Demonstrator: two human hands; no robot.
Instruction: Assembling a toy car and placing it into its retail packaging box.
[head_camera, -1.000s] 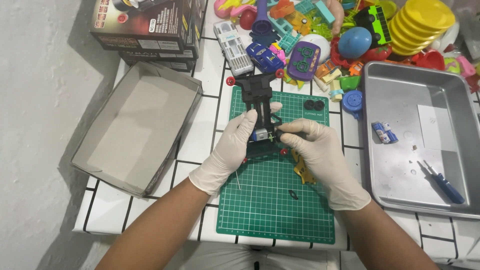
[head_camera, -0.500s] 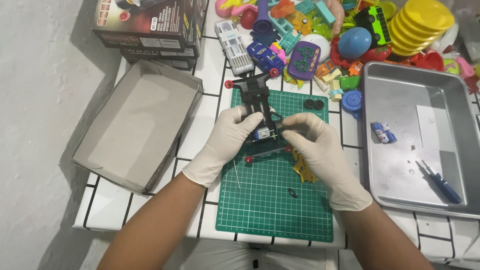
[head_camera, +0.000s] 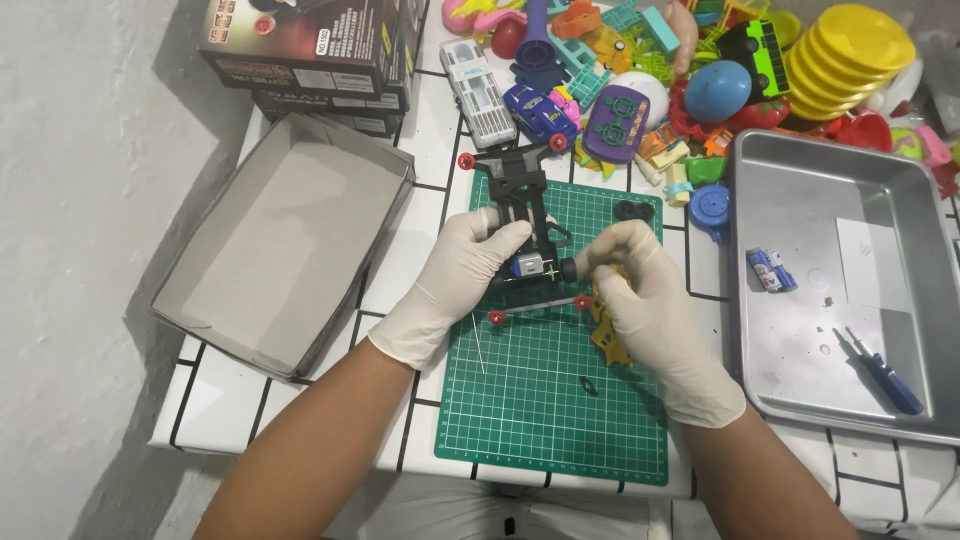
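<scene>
A black toy car frame (head_camera: 524, 215) is held over the far part of a green cutting mat (head_camera: 555, 400), its length running away from the person. Its near end is clasped by the left hand (head_camera: 455, 285), whose gloved fingers are curled around the frame from the left side. The right hand (head_camera: 650, 300) is closed from the right on the same end, fingertips pinched at a small silver motor (head_camera: 530, 266) seated in the frame. Both hands are covered in thin, smooth white gloves. The frame is of hard black plastic, skeletal in shape, with small red rollers at its corners. The mat is matte and ruled with a fine grid. A shallow metal tray (head_camera: 800, 200) with a dull shine lies well to the right, and an open grey cardboard box (head_camera: 230, 300) to the left.
</scene>
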